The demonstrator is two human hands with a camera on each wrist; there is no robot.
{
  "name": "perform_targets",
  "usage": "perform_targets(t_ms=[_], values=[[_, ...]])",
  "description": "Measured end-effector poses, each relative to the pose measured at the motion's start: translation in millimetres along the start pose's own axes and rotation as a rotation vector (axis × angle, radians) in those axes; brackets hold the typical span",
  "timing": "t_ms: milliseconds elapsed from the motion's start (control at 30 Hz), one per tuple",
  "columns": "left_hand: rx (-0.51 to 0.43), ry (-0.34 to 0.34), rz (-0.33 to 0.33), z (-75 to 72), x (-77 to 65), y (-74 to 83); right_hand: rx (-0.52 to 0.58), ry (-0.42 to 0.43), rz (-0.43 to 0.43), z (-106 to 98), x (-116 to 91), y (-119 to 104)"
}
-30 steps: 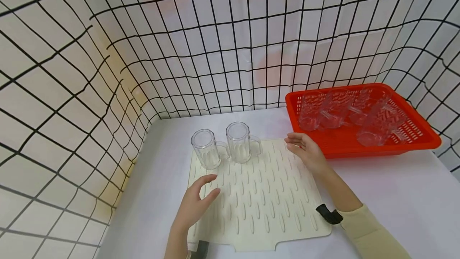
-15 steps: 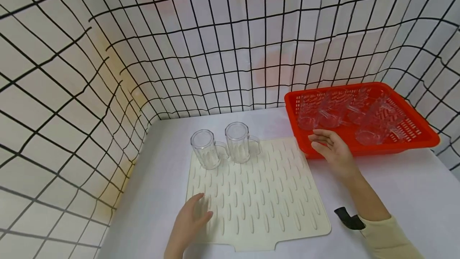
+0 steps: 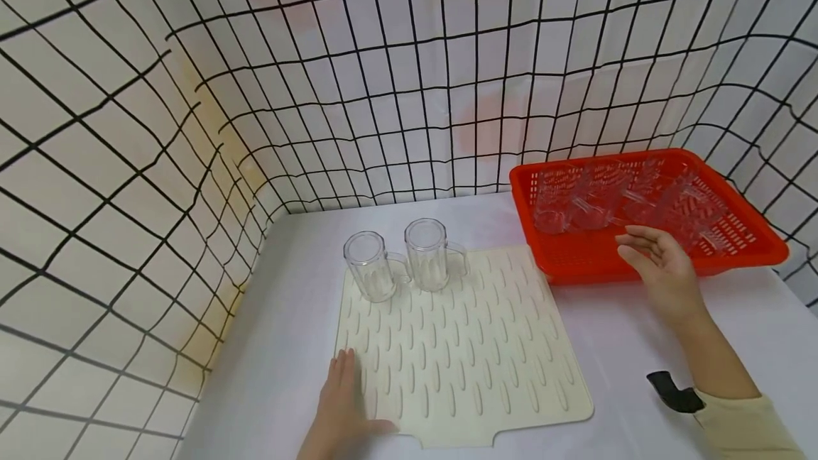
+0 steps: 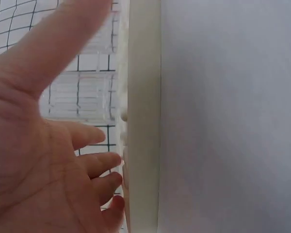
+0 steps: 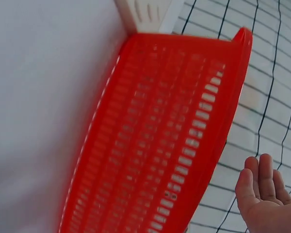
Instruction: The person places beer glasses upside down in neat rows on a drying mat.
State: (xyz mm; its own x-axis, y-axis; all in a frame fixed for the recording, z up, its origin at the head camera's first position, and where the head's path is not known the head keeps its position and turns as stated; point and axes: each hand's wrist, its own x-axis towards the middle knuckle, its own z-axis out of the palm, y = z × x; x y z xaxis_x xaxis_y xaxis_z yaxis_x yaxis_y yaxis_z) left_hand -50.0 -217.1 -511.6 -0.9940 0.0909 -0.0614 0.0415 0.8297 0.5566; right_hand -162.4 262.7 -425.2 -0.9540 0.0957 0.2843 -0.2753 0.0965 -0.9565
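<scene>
hovering my right hand, empty, fingers relaxed, by the red plastic basket; clear glass mugs lie crowded inside, so snagging one could knock its neighbour. left hand unclenched, at the cream ridged mat's edge.

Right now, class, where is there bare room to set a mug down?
Free: the mat right of the left hand; the table left of the mat. Crowded: the mat's back left, with two mugs, and the basket, holding more.

I have the left hand with thumb spread wide, the right hand raised, fingers gently curved.
</scene>
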Motion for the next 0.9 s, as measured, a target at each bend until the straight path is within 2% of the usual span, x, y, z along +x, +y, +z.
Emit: perform_targets(t_ms=[100,267,400,533,667,900], values=[[-0.011,0.000,-0.026,1.4,-0.9,0.1,-0.061,0.039,0.024,-13,4,-2],[-0.005,-0.006,-0.052,0.0,-2.3,2.5,-0.269,0.096,0.092,-34,10,-3],[-0.002,-0.022,-0.068,-1.2,-4.5,5.2,-0.376,0.120,0.140,-48,15,0],[-0.018,-0.040,-0.087,-1.9,-5.6,6.7,-0.534,0.183,0.228,-65,23,6],[-0.018,-0.039,-0.071,-2.1,-4.6,5.2,-0.672,0.250,0.327,-83,37,15],[-0.022,-0.024,-0.045,1.5,-1.7,-1.2,-0.688,0.306,0.432,-104,51,27]])
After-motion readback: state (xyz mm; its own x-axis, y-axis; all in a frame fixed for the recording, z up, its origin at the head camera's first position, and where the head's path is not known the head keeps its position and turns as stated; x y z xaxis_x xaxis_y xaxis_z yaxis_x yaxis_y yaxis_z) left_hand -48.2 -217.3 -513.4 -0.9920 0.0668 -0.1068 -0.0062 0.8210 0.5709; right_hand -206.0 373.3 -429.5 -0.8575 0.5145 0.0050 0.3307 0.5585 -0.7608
